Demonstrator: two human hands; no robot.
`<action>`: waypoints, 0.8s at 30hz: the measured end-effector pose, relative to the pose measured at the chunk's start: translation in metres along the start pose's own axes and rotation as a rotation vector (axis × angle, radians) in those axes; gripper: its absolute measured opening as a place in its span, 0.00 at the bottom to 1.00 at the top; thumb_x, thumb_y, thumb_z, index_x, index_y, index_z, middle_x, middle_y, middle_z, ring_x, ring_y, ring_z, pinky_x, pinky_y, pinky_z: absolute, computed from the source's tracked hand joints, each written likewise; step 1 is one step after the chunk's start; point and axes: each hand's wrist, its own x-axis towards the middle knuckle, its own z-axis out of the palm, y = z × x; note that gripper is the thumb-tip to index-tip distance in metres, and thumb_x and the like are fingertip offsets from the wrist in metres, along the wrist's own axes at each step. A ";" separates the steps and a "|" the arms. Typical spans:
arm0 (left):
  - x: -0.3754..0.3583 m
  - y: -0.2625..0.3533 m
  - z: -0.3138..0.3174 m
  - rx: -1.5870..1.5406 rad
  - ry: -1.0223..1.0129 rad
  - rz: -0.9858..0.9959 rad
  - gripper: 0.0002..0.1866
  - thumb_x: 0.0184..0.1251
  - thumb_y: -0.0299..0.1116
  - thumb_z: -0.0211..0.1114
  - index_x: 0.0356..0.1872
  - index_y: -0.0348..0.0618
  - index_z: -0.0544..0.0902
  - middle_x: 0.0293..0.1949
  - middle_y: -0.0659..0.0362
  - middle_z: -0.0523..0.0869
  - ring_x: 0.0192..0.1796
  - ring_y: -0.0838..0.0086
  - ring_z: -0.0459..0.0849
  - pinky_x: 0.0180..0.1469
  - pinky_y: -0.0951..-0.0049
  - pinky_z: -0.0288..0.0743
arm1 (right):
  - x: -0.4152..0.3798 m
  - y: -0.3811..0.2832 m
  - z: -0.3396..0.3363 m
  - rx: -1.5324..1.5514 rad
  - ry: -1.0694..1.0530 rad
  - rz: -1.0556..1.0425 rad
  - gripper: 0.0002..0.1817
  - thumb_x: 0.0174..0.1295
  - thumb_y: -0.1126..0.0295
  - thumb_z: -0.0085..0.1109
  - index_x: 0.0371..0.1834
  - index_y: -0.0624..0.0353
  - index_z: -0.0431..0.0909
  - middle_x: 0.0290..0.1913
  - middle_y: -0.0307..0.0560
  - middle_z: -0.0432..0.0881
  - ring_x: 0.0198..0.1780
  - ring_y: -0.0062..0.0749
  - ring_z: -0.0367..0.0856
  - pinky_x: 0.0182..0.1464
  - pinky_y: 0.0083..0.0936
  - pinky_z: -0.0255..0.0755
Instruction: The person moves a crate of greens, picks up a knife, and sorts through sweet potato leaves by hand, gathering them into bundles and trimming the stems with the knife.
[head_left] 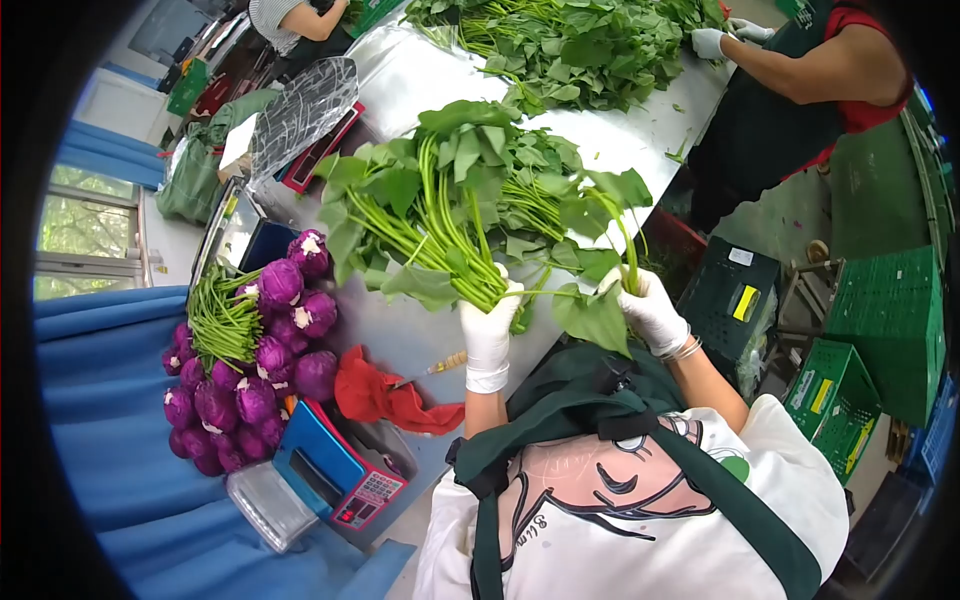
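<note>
My left hand (pixel 488 325), in a white glove, is closed round the stems of a thick bunch of leafy greens (pixel 430 200), whose leaves fan out up and to the left. In its own white glove, my right hand (pixel 650 305) pinches a few separate leafy stems (pixel 622 235); one broad leaf droops beside its fingers. More loose greens (pixel 545 205) lie on the metal table (pixel 415 340) just beyond my hands. At the far end of the table spreads a large heap of the same greens (pixel 590 45).
Purple cabbages (pixel 240 400) and a bundle of cut green stems (pixel 225 315) are piled at the left. A scale (pixel 340 465), a red cloth (pixel 385 395) and a knife (pixel 445 364) are nearby. Another gloved person (pixel 800 80) stands at the far right, near green crates (pixel 885 330).
</note>
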 end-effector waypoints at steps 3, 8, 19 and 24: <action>-0.003 0.003 0.007 0.032 -0.004 -0.025 0.17 0.53 0.19 0.63 0.44 0.39 0.71 0.35 0.63 0.75 0.32 0.82 0.75 0.33 0.83 0.70 | -0.002 -0.022 -0.001 0.158 0.111 -0.007 0.12 0.60 0.68 0.51 0.44 0.63 0.74 0.21 0.25 0.64 0.17 0.09 0.56 0.20 0.12 0.50; -0.007 -0.004 0.013 -0.027 -0.076 -0.033 0.16 0.55 0.20 0.61 0.45 0.38 0.70 0.34 0.62 0.75 0.31 0.79 0.75 0.33 0.81 0.70 | 0.024 -0.017 -0.012 0.372 0.155 -0.230 0.12 0.62 0.61 0.51 0.28 0.58 0.70 0.14 0.29 0.59 0.14 0.13 0.52 0.17 0.15 0.46; -0.017 -0.016 0.023 0.188 -0.106 -0.070 0.17 0.60 0.25 0.59 0.51 0.37 0.70 0.40 0.62 0.77 0.37 0.81 0.74 0.40 0.81 0.70 | 0.037 -0.066 0.069 -0.651 0.064 -0.249 0.13 0.51 0.64 0.65 0.36 0.60 0.78 0.21 0.39 0.75 0.26 0.16 0.72 0.30 0.17 0.68; -0.018 -0.021 0.018 0.269 -0.126 -0.088 0.17 0.62 0.26 0.57 0.52 0.34 0.69 0.38 0.63 0.76 0.33 0.84 0.71 0.33 0.82 0.68 | 0.064 -0.037 0.076 -0.617 0.144 -0.383 0.15 0.50 0.64 0.66 0.35 0.62 0.78 0.20 0.42 0.72 0.24 0.19 0.69 0.30 0.19 0.66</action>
